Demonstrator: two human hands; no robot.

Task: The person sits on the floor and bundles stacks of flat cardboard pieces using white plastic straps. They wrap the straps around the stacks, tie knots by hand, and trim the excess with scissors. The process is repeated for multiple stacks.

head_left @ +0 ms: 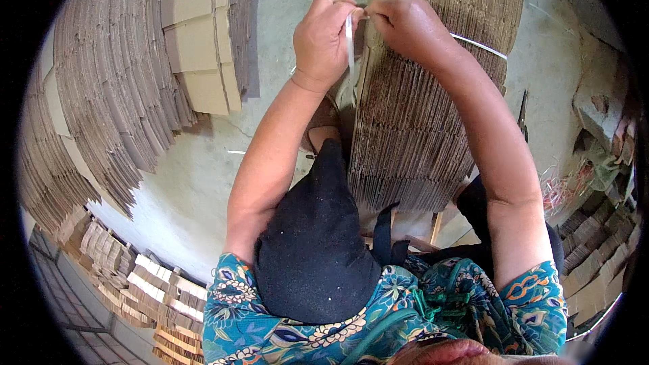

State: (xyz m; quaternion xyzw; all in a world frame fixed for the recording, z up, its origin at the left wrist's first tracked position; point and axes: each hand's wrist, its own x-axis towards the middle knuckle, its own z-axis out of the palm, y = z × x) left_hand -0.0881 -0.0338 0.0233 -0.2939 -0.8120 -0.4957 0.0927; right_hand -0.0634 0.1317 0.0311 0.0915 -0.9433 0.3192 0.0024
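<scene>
A stack of flat cardboard pieces (412, 122) stands on edge in front of me, running away from my knees. Around it goes a white packing strap (480, 46), which shows on the stack's right side and hangs as a loose tail below my left hand. My left hand (326, 39) is closed on the strap at the stack's left edge. Right beside it, my right hand (411, 26) is closed, fingertips pinching the strap close to the left fingertips. Just what the fingertips grip between them is mostly hidden.
Tall piles of flat cardboard (108, 61) stand at the left, with plainer cardboard sheets (199, 47) beside them. A dark pointed tool (522, 113) lies on the floor right of the stack. Tangled strap scraps (568, 186) and more cardboard bundles (598, 257) are at the right.
</scene>
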